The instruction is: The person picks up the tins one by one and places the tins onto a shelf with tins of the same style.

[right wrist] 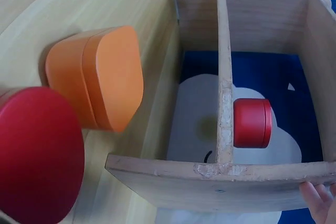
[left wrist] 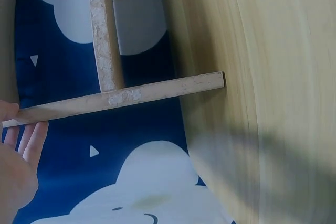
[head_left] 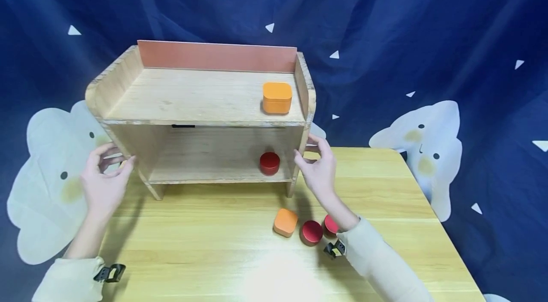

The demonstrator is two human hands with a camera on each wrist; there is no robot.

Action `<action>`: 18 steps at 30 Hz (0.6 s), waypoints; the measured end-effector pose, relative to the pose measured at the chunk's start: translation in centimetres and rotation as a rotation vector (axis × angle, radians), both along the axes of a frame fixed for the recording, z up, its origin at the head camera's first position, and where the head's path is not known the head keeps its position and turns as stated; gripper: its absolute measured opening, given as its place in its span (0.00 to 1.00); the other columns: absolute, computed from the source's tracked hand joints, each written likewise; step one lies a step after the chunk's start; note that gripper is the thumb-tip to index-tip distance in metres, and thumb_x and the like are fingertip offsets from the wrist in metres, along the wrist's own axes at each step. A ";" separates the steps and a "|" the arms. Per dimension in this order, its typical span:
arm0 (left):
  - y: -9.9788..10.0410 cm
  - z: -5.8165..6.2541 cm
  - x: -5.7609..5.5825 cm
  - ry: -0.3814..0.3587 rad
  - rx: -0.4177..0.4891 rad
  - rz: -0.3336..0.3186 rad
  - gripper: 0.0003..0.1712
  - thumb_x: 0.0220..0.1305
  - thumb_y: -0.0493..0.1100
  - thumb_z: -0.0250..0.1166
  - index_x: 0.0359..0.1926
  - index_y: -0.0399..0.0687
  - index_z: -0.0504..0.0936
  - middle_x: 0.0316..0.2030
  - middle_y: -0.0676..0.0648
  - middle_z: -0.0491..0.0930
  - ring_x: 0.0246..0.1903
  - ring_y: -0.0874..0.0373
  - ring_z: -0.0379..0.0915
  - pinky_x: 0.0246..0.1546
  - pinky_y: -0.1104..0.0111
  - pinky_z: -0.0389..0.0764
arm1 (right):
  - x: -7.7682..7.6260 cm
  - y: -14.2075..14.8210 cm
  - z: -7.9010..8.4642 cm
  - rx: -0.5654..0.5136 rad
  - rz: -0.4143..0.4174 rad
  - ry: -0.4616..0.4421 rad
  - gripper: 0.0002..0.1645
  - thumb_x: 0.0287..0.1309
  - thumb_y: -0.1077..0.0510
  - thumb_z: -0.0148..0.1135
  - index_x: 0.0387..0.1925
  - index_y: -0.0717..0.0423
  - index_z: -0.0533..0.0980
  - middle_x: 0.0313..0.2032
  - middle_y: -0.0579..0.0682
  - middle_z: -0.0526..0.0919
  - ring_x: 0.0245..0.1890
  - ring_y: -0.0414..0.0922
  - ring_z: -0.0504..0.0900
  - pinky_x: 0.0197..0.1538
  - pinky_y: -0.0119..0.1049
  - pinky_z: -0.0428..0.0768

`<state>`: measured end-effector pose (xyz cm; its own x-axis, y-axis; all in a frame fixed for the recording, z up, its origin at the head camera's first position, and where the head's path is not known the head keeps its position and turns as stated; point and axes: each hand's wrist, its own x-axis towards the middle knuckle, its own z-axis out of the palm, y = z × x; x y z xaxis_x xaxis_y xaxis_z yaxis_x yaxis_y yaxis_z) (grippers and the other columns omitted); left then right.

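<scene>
A small wooden shelf (head_left: 188,97) with two levels stands at the back of the table, a brown strip along its top rear. My left hand (head_left: 104,180) pinches the front edge of its left side panel, thumb on one face and fingers on the other, as the left wrist view shows. Over on the right side panel (head_left: 303,140), my right hand (head_left: 318,166) grips the edge the same way. An orange rounded-square tin (head_left: 277,98) sits on the top level at the right. Below it, on the lower level, is a round red tin (head_left: 269,164).
In front of the shelf, on the wooden table (head_left: 205,240), lie a second orange tin (head_left: 285,222) and two more red tins, one nearer the middle (head_left: 311,233) and one partly behind my right forearm (head_left: 330,225). A dark blue curtain (head_left: 385,31) with cloud prints hangs behind.
</scene>
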<state>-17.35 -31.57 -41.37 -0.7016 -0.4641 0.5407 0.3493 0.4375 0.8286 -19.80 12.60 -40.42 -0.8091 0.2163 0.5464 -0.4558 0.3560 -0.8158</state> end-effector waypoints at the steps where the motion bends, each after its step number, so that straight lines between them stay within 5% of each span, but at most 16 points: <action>1: 0.2 0.0 -0.1 0.000 0.004 -0.003 0.27 0.58 0.25 0.71 0.58 0.45 0.83 0.42 0.73 0.82 0.37 0.79 0.81 0.35 0.89 0.80 | 0.1 0.2 0.0 0.001 -0.003 0.000 0.28 0.52 0.70 0.73 0.57 0.63 0.81 0.48 0.62 0.86 0.40 0.49 0.89 0.33 0.22 0.86; 11: 1.9 0.0 -0.1 0.013 -0.025 -0.039 0.27 0.58 0.24 0.71 0.60 0.33 0.81 0.44 0.73 0.81 0.37 0.81 0.81 0.36 0.88 0.81 | 0.4 2.1 -0.2 0.011 -0.043 0.002 0.27 0.52 0.70 0.73 0.56 0.63 0.81 0.47 0.61 0.87 0.39 0.43 0.89 0.33 0.25 0.87; 18: 3.0 0.0 0.1 -0.022 -0.029 -0.051 0.27 0.58 0.25 0.72 0.60 0.36 0.81 0.45 0.74 0.80 0.38 0.80 0.81 0.37 0.88 0.81 | 0.6 3.3 -0.1 0.007 -0.054 -0.003 0.27 0.52 0.69 0.73 0.57 0.64 0.81 0.47 0.62 0.87 0.38 0.36 0.88 0.33 0.22 0.86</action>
<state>-17.28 -28.55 -41.37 -0.7354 -0.4120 0.5380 0.3537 0.4438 0.8233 -19.23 15.92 -40.56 -0.7977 0.2562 0.5459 -0.4335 0.3856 -0.8145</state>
